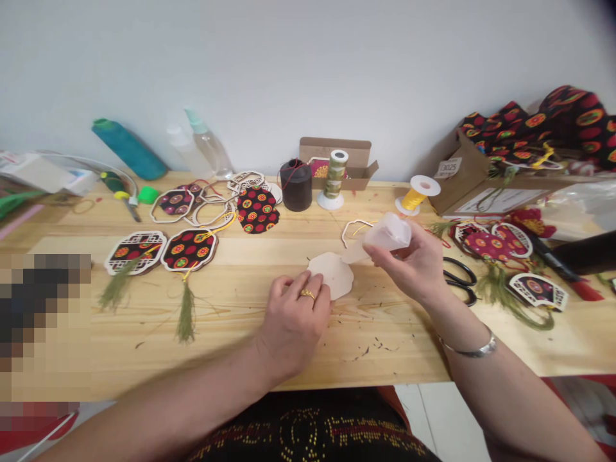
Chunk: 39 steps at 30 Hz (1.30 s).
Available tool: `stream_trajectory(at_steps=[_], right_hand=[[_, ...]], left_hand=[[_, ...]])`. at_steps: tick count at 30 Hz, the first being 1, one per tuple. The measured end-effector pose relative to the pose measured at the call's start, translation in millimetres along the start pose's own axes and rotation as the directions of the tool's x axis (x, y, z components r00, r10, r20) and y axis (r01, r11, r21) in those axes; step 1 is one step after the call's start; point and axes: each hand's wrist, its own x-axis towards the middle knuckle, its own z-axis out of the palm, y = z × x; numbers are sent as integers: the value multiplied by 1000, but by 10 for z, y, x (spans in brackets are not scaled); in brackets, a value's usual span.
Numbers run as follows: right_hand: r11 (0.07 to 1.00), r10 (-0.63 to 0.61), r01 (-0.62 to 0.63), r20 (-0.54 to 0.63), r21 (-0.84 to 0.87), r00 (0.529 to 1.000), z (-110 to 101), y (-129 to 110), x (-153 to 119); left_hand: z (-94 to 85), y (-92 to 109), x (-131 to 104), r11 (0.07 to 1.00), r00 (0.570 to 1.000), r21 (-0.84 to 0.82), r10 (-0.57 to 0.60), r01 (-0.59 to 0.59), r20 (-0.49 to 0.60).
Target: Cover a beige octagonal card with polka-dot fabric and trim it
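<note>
A pale, thin wooden plaque point(335, 274) with a scalloped edge lies flat on the table in front of me. My left hand point(299, 314) grips its near left edge, fingers bent over it and the thumb mostly hidden. In my right hand point(414, 260) is a translucent white squeeze bottle point(387, 232), closed in my fingers and tilted. Its tapered nozzle points down left and reaches the plaque's upper right; whether it touches, I cannot tell. Just behind the bottle lies a thin pale frame point(355, 231). Black-handled scissors point(459, 281) rest partly hidden beside my right wrist.
Patterned tasselled pendants point(189, 250) and a cut of patterned fabric point(258, 209) lie left. Thread spools stand at the back: black point(296, 185), green point(335, 176), yellow point(416, 194). A cardboard box point(462, 173) of fabric stands right, near a fan-shaped pendant point(538, 290).
</note>
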Motion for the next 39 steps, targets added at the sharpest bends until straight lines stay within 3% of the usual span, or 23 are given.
stream_trajectory(at_steps=[18,29,33,36,39], right_hand=[[997,-44,48,69,-53,997,-54,-53,-15],[996,-69,59,174,60,982,-49,-109,-38],[981,44,-77,181,180,983,-25,-134,-42],[916,169,-211,149,341,974,-29,-111,-21],[863,227,-239,81,446,971,-52,-62,19]], left_hand=[[-33,-21,73,999,999,-12,-52,52,-1],[-32,-32,72,999,999,-7,-50,50,-7],[-39,-33,69,998,998,-23,-59,59,24],[-56,-66,72,995,996,-61,-79,81,33],[-84,-144,95,990,992,-63,-126,127,19]])
